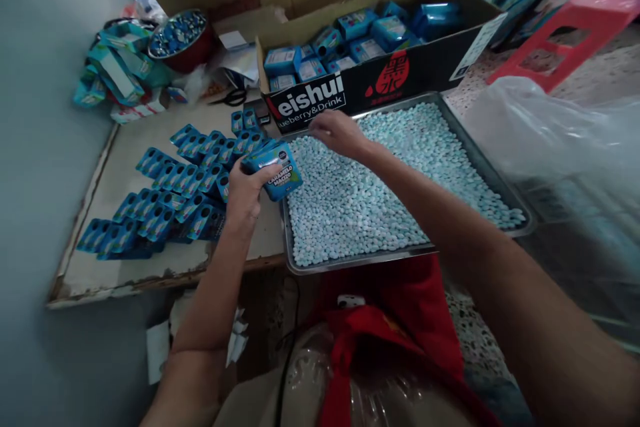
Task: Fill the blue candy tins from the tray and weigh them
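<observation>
My left hand [244, 190] is closed round a blue candy packet [283, 172] printed "CARAMELO MACIZO", with the thumb across its front. It holds the packet over the left rim of a metal tray [360, 260]. Small pale blue and white candies [380, 193] cover the tray in a thick layer. Above the tray's far left part is my right hand [336, 132], its fingers bent and drawn together; whatever they pinch, if anything, is hidden. Beside my left hand, many blue packets [173, 180] stand in overlapping rows on the table.
Behind the tray stands a black cardboard box [360, 83] holding more blue packets. Black scissors [233, 97], a red bowl [187, 57] of shiny blue pieces and crumpled packaging [117, 67] lie at the back left. A pink stool [570, 33] and clear plastic [545, 120] are at the right.
</observation>
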A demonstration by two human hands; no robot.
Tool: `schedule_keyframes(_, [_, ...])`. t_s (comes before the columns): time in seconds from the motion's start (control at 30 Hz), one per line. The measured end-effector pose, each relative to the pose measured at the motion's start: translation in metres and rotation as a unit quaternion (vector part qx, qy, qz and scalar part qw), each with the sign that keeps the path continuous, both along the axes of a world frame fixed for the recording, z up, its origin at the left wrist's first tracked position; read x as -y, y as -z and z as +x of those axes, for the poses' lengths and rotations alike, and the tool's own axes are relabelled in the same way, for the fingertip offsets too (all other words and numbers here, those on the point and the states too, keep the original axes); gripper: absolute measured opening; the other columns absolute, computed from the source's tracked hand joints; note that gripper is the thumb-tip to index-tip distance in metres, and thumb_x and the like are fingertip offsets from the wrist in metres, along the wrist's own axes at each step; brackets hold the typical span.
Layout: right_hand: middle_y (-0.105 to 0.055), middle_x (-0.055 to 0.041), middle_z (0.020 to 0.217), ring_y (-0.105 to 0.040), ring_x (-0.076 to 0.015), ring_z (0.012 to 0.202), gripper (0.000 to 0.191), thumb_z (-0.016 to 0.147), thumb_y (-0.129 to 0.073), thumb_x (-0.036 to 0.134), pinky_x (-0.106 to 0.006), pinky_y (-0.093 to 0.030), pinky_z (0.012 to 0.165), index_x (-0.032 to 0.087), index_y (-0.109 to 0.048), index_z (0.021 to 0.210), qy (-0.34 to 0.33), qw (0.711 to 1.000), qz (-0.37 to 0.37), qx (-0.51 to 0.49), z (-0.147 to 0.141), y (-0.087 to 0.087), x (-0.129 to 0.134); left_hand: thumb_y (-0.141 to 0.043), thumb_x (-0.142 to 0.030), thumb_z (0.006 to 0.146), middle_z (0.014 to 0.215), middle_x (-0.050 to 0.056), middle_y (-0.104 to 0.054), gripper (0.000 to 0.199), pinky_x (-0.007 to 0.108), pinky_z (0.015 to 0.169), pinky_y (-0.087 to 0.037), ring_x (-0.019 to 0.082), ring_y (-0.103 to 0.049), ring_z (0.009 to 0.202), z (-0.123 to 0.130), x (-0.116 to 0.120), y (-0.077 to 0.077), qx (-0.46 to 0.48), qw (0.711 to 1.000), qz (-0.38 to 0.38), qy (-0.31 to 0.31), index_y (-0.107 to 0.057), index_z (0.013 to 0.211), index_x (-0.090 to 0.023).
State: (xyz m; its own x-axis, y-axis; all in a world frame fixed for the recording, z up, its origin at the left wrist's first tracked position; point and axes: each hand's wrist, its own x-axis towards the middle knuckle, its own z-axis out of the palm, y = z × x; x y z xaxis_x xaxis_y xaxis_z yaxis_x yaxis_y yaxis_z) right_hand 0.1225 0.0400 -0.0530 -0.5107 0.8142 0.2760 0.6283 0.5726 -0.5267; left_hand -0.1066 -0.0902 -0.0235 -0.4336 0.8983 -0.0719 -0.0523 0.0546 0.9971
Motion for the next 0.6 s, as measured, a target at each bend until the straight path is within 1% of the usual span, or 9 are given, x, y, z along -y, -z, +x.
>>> schedule_keyframes(0.07, [-0.073,-0.0167,0.144,-0.063,-0.0336,0.135,0.030,0.112,-0.056,0.029,-0.046,-0.051,0.110,0.017,-0.076,0.131,-0.113,0.985,0.018,0.133,-0.025,0.010,-0.015,-0.106,-0.037,0.045,0.108,0.005,-0.080,0.071,0.040,0.089,-0.067,0.028,-0.077,0.102,-0.005,0.011,0.000,-0.030,0.999,-0.025,0.033,-0.074,0.107,-0.021])
schedule_keyframes(0.1, [-0.071,-0.0179,0.149,-0.060,-0.0362,0.140,0.033,0.112,-0.056,0.030,-0.048,-0.050,0.112,0.016,-0.075,0.135,-0.144,0.973,0.023,0.181,-0.034,0.016,-0.015,-0.106,-0.038,0.046,0.110,0.006,-0.080,0.074,0.040,0.090,-0.066,0.029,-0.077,0.104,-0.006,0.016,0.000,-0.044,0.998,-0.032,0.044,-0.074,0.111,-0.021])
schedule_keyframes(0.2, [-0.069,-0.0191,0.153,-0.057,-0.0403,0.142,0.040,0.111,-0.053,0.033,-0.052,-0.050,0.111,0.017,-0.073,0.141,-0.160,0.958,0.041,0.236,-0.041,0.030,0.006,-0.104,-0.040,0.049,0.120,0.006,-0.079,0.082,0.041,0.094,-0.065,0.034,-0.076,0.115,-0.004,0.025,-0.002,-0.148,0.984,-0.059,0.079,-0.072,0.123,-0.025])
schedule_keyframes(0.27, [-0.072,-0.0183,0.149,-0.060,-0.0391,0.137,0.038,0.109,-0.055,0.031,-0.050,-0.050,0.109,0.018,-0.074,0.139,-0.154,0.960,0.040,0.230,-0.025,0.033,0.020,-0.103,-0.040,0.051,0.123,0.006,-0.079,0.082,0.043,0.096,-0.063,0.037,-0.075,0.119,-0.001,0.023,-0.008,-0.261,0.954,-0.078,0.125,-0.071,0.126,-0.027])
schedule_keyframes(0.33, [-0.079,-0.0152,0.136,-0.066,-0.0368,0.129,0.031,0.106,-0.061,0.031,-0.048,-0.052,0.107,0.020,-0.080,0.127,-0.150,0.970,-0.004,0.189,0.005,0.032,0.025,-0.102,-0.040,0.053,0.115,0.004,-0.079,0.077,0.043,0.098,-0.062,0.038,-0.075,0.116,0.005,0.016,-0.017,-0.366,0.905,-0.094,0.195,-0.072,0.123,-0.028])
schedule_keyframes(0.4, [-0.082,-0.0097,0.126,-0.070,-0.0340,0.123,0.025,0.105,-0.066,0.038,-0.049,-0.053,0.110,0.025,-0.085,0.115,-0.139,0.984,-0.070,0.083,0.042,0.033,0.022,-0.104,-0.039,0.050,0.100,0.004,-0.076,0.069,0.043,0.098,-0.061,0.041,-0.075,0.112,0.014,0.006,-0.025,-0.445,0.850,-0.109,0.262,-0.073,0.111,-0.028])
schedule_keyframes(0.43, [-0.083,-0.0073,0.126,-0.071,-0.0330,0.124,0.026,0.106,-0.067,0.043,-0.051,-0.052,0.114,0.028,-0.086,0.114,-0.122,0.988,-0.093,0.015,0.060,0.036,0.019,-0.106,-0.039,0.048,0.092,0.005,-0.073,0.066,0.043,0.097,-0.061,0.043,-0.075,0.110,0.021,-0.001,-0.027,-0.476,0.823,-0.117,0.288,-0.072,0.103,-0.027])
schedule_keyframes(0.53, [-0.077,-0.0074,0.149,-0.064,-0.0343,0.146,0.037,0.108,-0.067,0.055,-0.058,-0.042,0.131,0.030,-0.085,0.129,-0.017,0.986,-0.095,-0.134,0.101,0.054,0.015,-0.110,-0.036,0.037,0.076,0.006,-0.062,0.063,0.047,0.098,-0.060,0.048,-0.074,0.110,0.041,-0.023,-0.025,-0.529,0.767,-0.131,0.337,-0.062,0.078,-0.027])
schedule_keyframes(0.6, [-0.072,-0.0123,0.158,-0.057,-0.0358,0.156,0.044,0.107,-0.067,0.056,-0.061,-0.033,0.138,0.026,-0.082,0.136,0.047,0.984,-0.079,-0.154,0.109,0.069,0.021,-0.110,-0.033,0.032,0.070,0.005,-0.057,0.066,0.048,0.100,-0.060,0.049,-0.073,0.110,0.054,-0.040,-0.015,-0.523,0.761,-0.132,0.360,-0.055,0.066,-0.028])
